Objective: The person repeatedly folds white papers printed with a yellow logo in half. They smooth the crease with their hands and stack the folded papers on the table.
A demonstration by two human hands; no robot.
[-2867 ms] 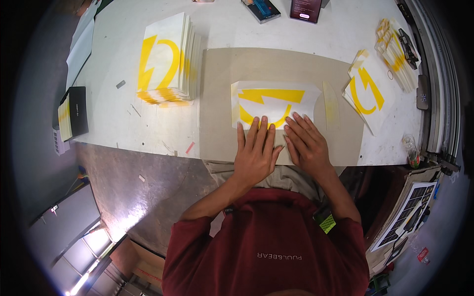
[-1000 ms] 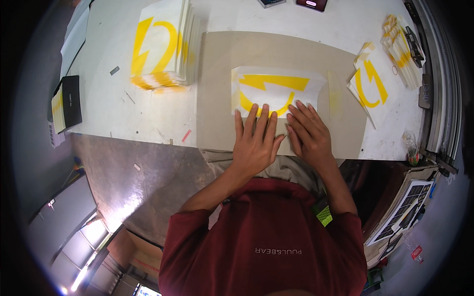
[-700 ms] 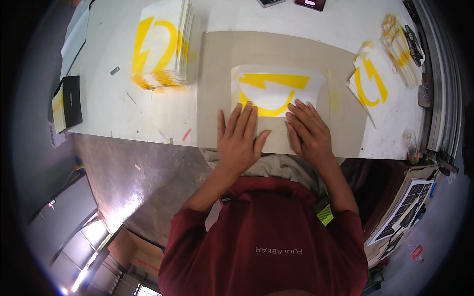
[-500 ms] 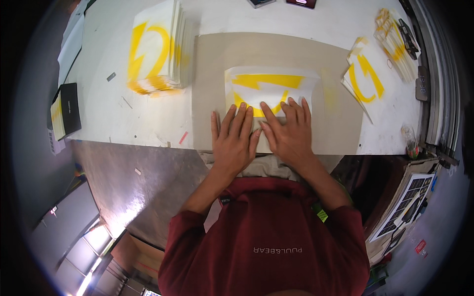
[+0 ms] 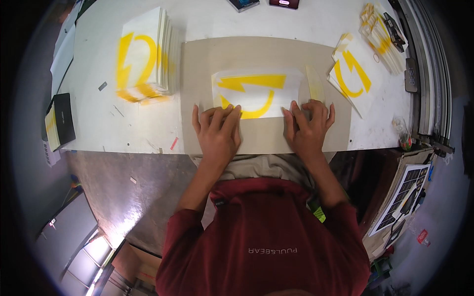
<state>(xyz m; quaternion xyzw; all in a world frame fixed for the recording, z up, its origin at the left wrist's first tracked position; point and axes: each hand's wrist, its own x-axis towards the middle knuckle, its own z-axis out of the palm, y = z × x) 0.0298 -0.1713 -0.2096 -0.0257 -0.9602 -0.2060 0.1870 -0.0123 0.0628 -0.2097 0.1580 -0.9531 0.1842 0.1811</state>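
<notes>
A white paper sheet with a yellow printed shape (image 5: 256,98) lies on a grey-beige board (image 5: 261,138) in front of me. My left hand (image 5: 217,133) rests at the sheet's lower left, palm down, its bent fingers apart and the index fingertip on the lower edge. At the lower right corner is my right hand (image 5: 308,130), with thumb and index fingertips at the paper's edge and the other fingers spread over the board. Whether either hand pinches the paper I cannot make out. A pale yellowish strip (image 5: 315,84) lies just beyond the right fingers.
A thick stack of yellow-printed sheets (image 5: 143,59) stands on the white table (image 5: 98,123) at left. More printed sheets (image 5: 351,76) lie at right, by a bundle (image 5: 380,37) with a black clip. A dark box (image 5: 63,121) sits at the left edge, metal rails (image 5: 432,74) at the right.
My hands have drawn apart. The right hand has moved from the sheet's lower middle to its right corner, the left toward its left side, uncovering more of the yellow print. The view has shifted slightly.
</notes>
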